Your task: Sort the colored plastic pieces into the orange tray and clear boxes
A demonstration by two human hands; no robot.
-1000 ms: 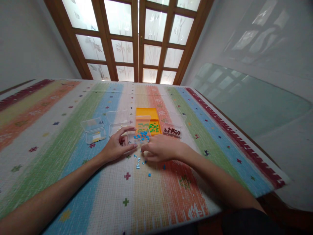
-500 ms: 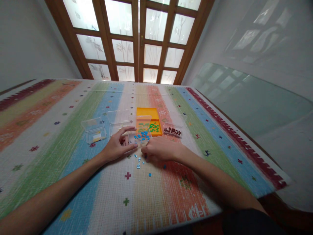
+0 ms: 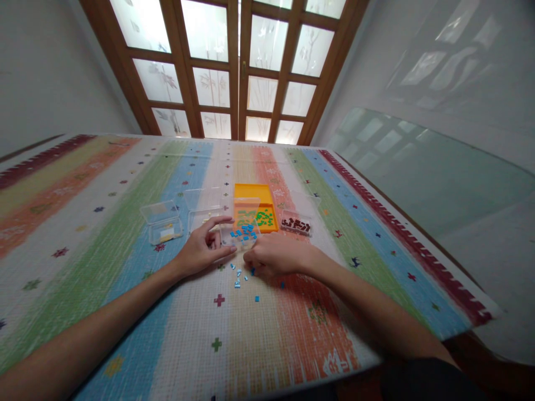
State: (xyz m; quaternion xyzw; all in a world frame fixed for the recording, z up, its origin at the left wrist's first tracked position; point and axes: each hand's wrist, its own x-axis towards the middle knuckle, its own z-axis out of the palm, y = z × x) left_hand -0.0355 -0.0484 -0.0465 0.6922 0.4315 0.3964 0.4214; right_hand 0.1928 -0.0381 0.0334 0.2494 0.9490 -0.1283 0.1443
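Observation:
My left hand (image 3: 201,246) has its thumb and index finger around the left end of a small clear plastic box (image 3: 225,236), apparently steadying it on the table. Blue toy bricks (image 3: 246,229) lie inside this box. Close to the box's front right corner is my right hand (image 3: 273,254), knuckles up and fingers curled down to the cloth. Its fingertips are hidden, so what they pinch does not show. One blue brick (image 3: 252,271) sits just below those fingers. Several more loose blue bricks (image 3: 238,283) are scattered on the cloth in front.
Behind stands an open orange case (image 3: 253,193) with small green pieces (image 3: 264,217). To its right is a clear box of dark brown pieces (image 3: 296,224). Another open clear box (image 3: 165,229) stands on the left. A striped tablecloth (image 3: 196,334) covers the table.
Very little differs. My right fingers have shifted slightly, and more of the blue brick below them shows. The left hand stays at the clear box.

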